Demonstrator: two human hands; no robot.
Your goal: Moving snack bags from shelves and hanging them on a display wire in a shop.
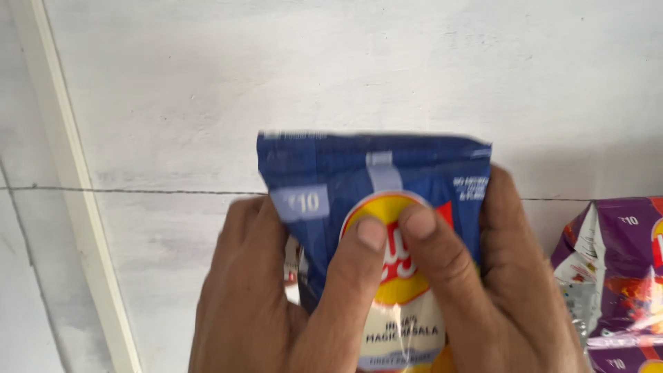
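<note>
A blue snack packet [387, 166] with a yellow and red round logo is held upright in front of a white wall. My left hand [255, 297] grips its left side, thumb pressed on the front near the logo. My right hand [497, 290] grips the right side, its thumb beside the left thumb on the front. The packet's sealed top edge points up. The lower part of the packet is hidden behind my hands.
Purple snack packets [621, 269] hang at the right edge. A thin wire [138, 191] runs across the white wall [331, 62]. A white strip of conduit [76, 200] runs down the wall at the left.
</note>
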